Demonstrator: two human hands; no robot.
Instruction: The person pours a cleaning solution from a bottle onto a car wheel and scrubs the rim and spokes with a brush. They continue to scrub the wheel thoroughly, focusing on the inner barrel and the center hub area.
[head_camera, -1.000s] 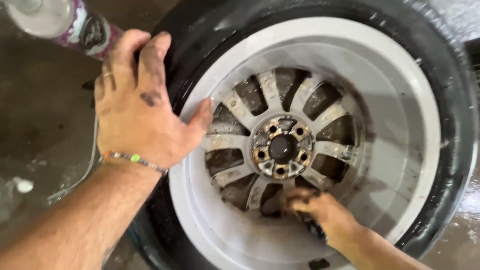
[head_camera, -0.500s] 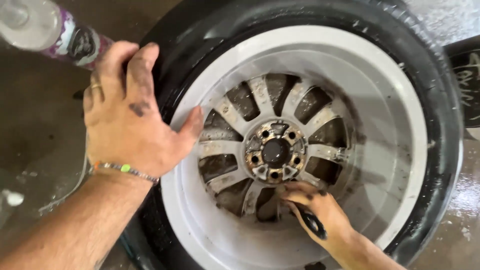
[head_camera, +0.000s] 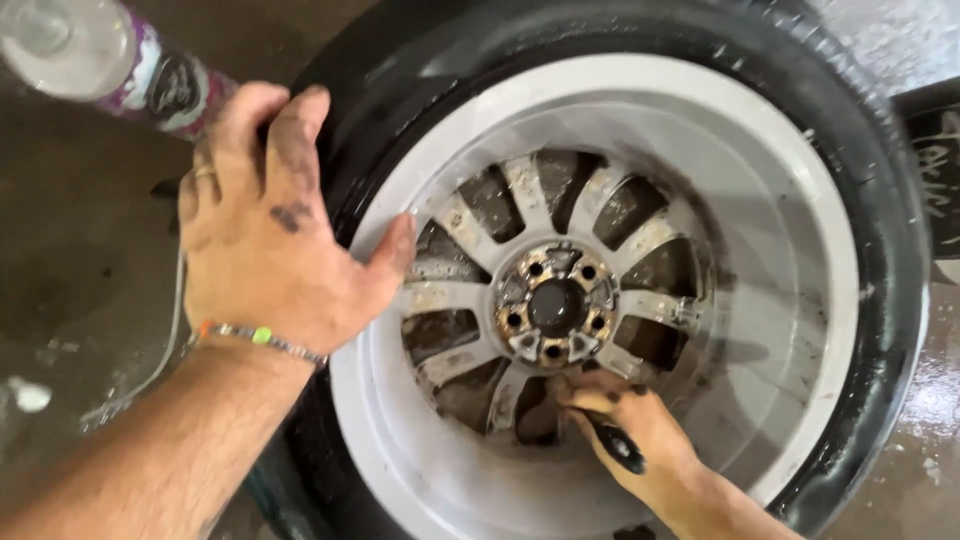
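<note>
The tire (head_camera: 890, 250) is lying flat on the wet floor (head_camera: 60, 260) and is filling most of the view, black and shiny. Inside it the rim (head_camera: 790, 260) is showing its grey inner barrel, and deeper down the spokes (head_camera: 440, 298) are spreading out, dirty and with brown spots. The hub (head_camera: 556, 305) is sitting in the middle with its bolt holes and some rust around them.

The left arm is coming in from the lower left, and the left hand (head_camera: 265, 225) is lying flat and open on the tire's left side. Its fingers are pointing up and its thumb is reaching over the edge of the rim. It is pressing, not holding anything. The hand is dirty, with a ring on one finger and a thin bead bracelet (head_camera: 262, 338) at the wrist.

The right hand (head_camera: 625, 430) is reaching down into the barrel from the bottom edge, just below the hub. It is closed around a small black tool (head_camera: 615, 445), maybe a brush; I cannot tell its kind.

At the top left a bottle (head_camera: 100, 55) is lying on the floor, just beside the left fingertips, clear plastic with a purple and white label. At the right edge a dark piece with pale writing (head_camera: 935, 165) is showing behind the tire.
</note>
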